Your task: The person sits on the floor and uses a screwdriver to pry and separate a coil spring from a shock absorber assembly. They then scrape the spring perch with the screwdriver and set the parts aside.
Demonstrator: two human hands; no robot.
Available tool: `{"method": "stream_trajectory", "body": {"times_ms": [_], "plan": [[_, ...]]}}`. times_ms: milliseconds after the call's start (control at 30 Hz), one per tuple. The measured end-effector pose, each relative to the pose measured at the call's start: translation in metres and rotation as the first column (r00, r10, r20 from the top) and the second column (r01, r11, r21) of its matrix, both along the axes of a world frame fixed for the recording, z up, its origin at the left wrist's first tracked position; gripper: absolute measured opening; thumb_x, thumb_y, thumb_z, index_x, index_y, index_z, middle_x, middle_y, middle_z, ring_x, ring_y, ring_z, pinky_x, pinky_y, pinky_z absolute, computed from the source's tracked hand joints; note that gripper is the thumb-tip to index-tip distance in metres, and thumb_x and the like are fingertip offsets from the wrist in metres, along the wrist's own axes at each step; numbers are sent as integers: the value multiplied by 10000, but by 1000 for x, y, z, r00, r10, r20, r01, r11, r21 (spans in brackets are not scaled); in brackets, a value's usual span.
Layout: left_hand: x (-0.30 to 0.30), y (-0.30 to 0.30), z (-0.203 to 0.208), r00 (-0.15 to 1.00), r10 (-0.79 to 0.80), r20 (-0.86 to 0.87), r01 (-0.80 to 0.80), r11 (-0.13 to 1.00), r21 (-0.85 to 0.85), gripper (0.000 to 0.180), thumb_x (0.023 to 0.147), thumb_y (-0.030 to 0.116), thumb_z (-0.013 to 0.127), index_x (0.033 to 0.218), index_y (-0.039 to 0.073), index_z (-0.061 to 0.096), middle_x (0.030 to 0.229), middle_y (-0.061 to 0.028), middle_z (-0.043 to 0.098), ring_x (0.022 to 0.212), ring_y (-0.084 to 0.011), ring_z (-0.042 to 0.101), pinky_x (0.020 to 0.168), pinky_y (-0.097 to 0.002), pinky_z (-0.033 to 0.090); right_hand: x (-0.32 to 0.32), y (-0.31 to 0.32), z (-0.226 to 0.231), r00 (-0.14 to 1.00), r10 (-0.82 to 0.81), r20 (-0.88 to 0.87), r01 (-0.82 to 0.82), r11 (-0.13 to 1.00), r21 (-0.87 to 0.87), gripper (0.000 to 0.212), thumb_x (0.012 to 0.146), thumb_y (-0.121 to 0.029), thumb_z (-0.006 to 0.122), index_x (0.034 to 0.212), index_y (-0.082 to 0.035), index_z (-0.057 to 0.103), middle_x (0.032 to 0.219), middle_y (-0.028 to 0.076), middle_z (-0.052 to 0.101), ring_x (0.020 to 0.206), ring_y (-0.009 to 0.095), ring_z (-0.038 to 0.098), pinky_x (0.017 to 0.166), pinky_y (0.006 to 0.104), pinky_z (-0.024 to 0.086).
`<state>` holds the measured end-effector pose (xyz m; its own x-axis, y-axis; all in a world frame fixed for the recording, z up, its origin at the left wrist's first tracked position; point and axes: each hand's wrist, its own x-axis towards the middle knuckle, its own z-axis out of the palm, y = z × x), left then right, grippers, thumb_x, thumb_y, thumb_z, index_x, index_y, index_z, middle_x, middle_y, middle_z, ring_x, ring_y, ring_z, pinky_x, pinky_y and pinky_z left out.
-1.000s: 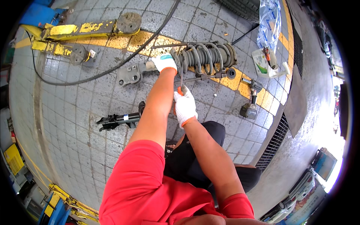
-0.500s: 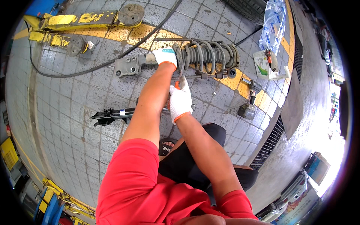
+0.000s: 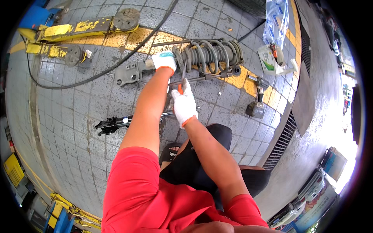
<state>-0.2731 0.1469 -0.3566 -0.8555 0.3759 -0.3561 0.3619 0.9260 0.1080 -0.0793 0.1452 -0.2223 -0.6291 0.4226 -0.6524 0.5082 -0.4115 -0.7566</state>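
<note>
A strut with a grey coil spring (image 3: pixel 213 58) lies across the tiled floor, its bracket end (image 3: pixel 127 74) toward the left. Long metal rods run along both sides of the spring. In a white glove with orange cuff, my left hand (image 3: pixel 164 62) is closed around the strut body, just left of the spring's lower seat. My right hand (image 3: pixel 184 105), gloved alike, grips the orange handle of a screwdriver (image 3: pixel 180 89). Its thin grey shaft points up to the spring seat; whether the tip touches is too small to tell.
A cordless impact wrench (image 3: pixel 257 99) lies right of the strut. Beyond it are a cut-open white jug (image 3: pixel 268 62) with tools and clear plastic wrapping (image 3: pixel 276 21). A black metal assembly (image 3: pixel 112 124) lies partly behind my left forearm. Yellow lift arms (image 3: pixel 81 28) and a black hose (image 3: pixel 93 80) occupy the left.
The whole view has shifted a little, so the strut and my hands appear slightly farther left. Both hands keep their holds, and the screwdriver stays at the spring seat.
</note>
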Motion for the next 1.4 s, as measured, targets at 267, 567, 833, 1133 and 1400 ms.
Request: {"method": "stream_trajectory", "body": {"times_ms": [267,567,833,1133,1400], "plan": [[-2,-4,4,1000,4,27,-3,999,-53,247,890,221,682,1090,150,809,1120,-124,798,1087,-331,761,895,-426,593,49,12,26,994,105,-17,-106,994,-30,764,1012,-82,590,1686,-64,231,1655,169,422,1416,239,523,1138,327,420],[0,-3,9,999,-3,53,7,997,-77,254,891,206,673,1120,131,754,1127,-148,787,1100,-362,749,901,-451,594,63,44,26,979,196,51,-192,979,-70,727,1012,-90,598,1667,-42,286,1605,132,503,1018,159,660,836,287,539],[5,-4,3,1000,2,-12,-2,999,-32,249,923,228,648,1093,155,815,1135,-134,794,1104,-331,755,898,-440,589,63,11,6,1000,8,6,-8,996,-85,698,1011,-80,604,1643,6,322,1589,162,507,1221,181,607,921,297,543],[12,-6,3,997,64,-52,-65,998,-19,177,877,188,703,1014,179,816,1069,-83,804,1063,-299,762,870,-406,562,51,39,36,995,97,16,-91,969,-231,738,1018,-32,586,1667,3,237,1585,180,483,699,149,631,585,333,552],[3,-8,-11,996,64,-55,-65,998,-27,151,897,216,692,979,209,818,1043,-41,805,1055,-275,756,857,-420,513,32,10,37,995,-83,64,97,957,-272,714,1006,-30,593,1653,4,293,1528,177,542,816,154,652,679,308,559]]}}
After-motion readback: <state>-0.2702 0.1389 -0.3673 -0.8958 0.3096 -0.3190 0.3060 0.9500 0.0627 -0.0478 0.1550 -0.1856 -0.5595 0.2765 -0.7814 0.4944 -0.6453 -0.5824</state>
